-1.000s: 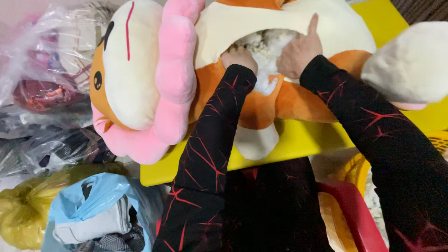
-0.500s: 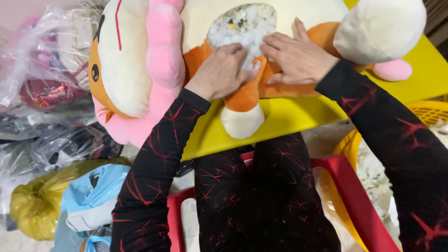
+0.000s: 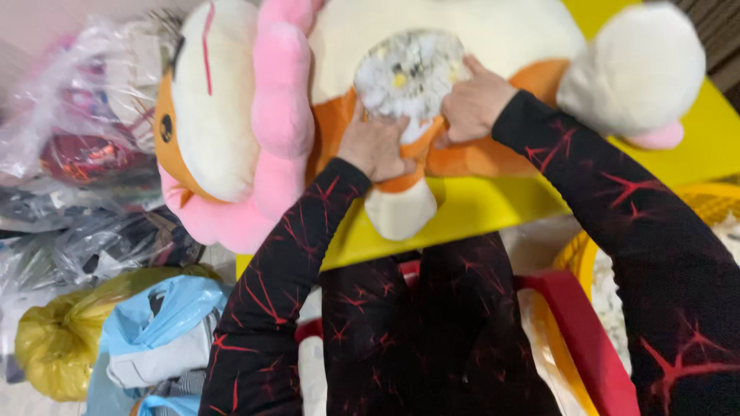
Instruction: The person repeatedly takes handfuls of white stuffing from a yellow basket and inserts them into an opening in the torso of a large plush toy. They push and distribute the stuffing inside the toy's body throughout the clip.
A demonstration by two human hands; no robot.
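A big plush toy (image 3: 231, 115) lies on its back on a yellow table (image 3: 478, 208). It is orange and cream with a pink mane. A round opening in its belly shows white stuffing (image 3: 408, 69). My left hand (image 3: 378, 146) presses on the orange fabric at the lower left edge of the opening, fingers curled. My right hand (image 3: 474, 104) grips the fabric at the right edge of the opening, fingers bent. A cream foot (image 3: 636, 73) of the toy sticks up at the right.
Clear plastic bags (image 3: 69, 123) with bundled goods pile up at the left. A yellow bag (image 3: 62, 339) and a light blue bag (image 3: 162, 323) lie lower left. A red chair (image 3: 578, 339) is under me. A yellow basket (image 3: 717, 200) holds white filling at the right.
Both hands went from lying flat over the opening to gripping its edges. The toy shifted slightly and more stuffing shows.
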